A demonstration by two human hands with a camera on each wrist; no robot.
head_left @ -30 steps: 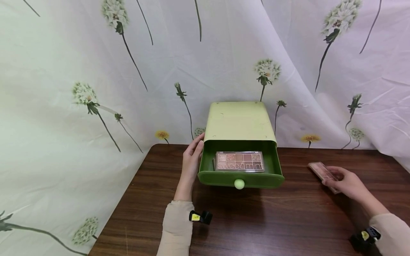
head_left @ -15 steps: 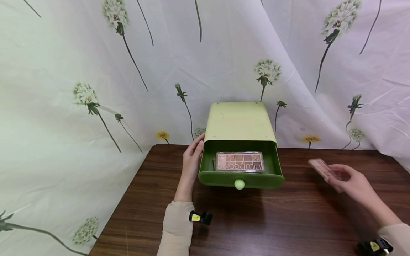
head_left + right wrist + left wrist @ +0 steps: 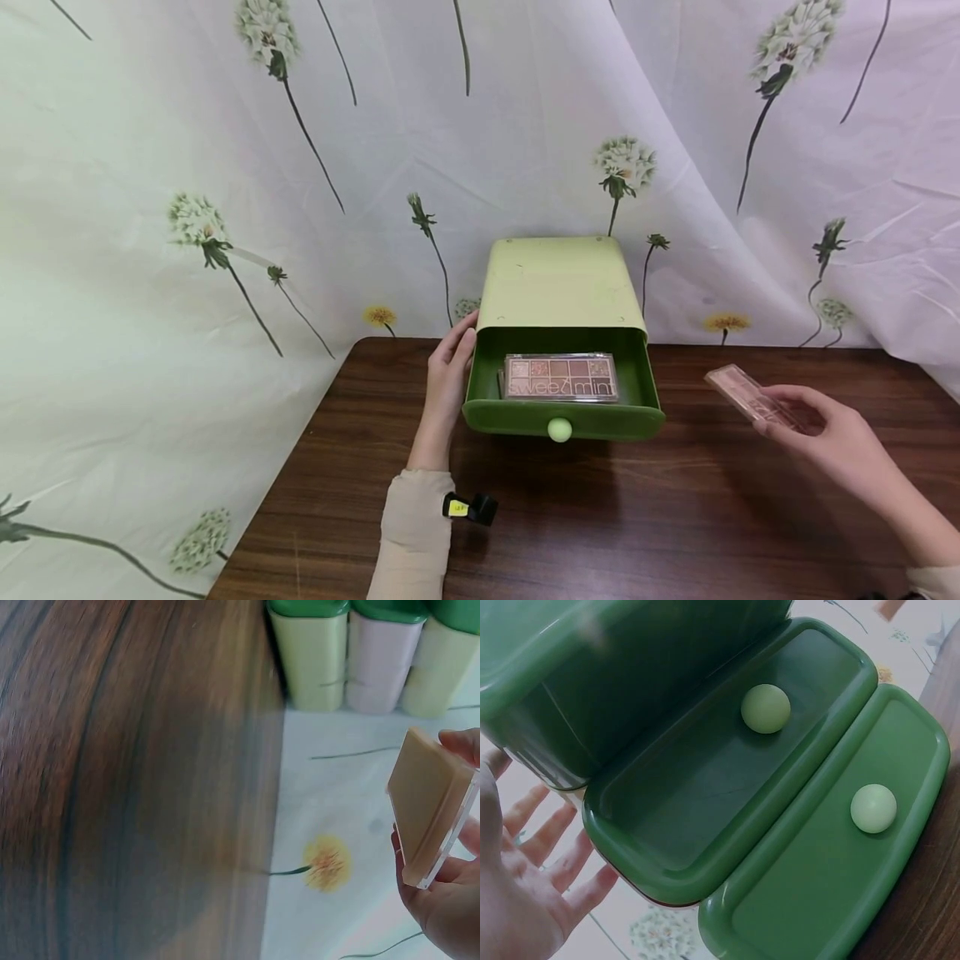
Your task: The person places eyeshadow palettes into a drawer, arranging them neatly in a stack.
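A stacked cabinet (image 3: 558, 279) with a pale green body and green drawers stands near the back of the table. Its top drawer (image 3: 480, 417) is pulled out. Inside lies an eyeshadow palette (image 3: 561, 379) lettered "sweet mint", with another thin edge showing at its left. Along the cabinet's left side rests my left hand (image 3: 445, 383), fingers fairly straight in the left wrist view (image 3: 525, 877). To the right, my right hand (image 3: 836, 437) pinches a second palette (image 3: 750, 398) between thumb and fingers, tilted and above the table. Its plain tan back (image 3: 427, 806) shows in the right wrist view.
Two lower drawers with round knobs (image 3: 766, 709) appear below the pulled-out one in the left wrist view. A dark wooden table (image 3: 600, 517) carries the cabinet. Behind it hangs a white cloth (image 3: 480, 150) printed with dandelions.
My right hand has raised the palette off the table and shifted it slightly left and toward the back. The left hand, cabinet and drawer have stayed in place.
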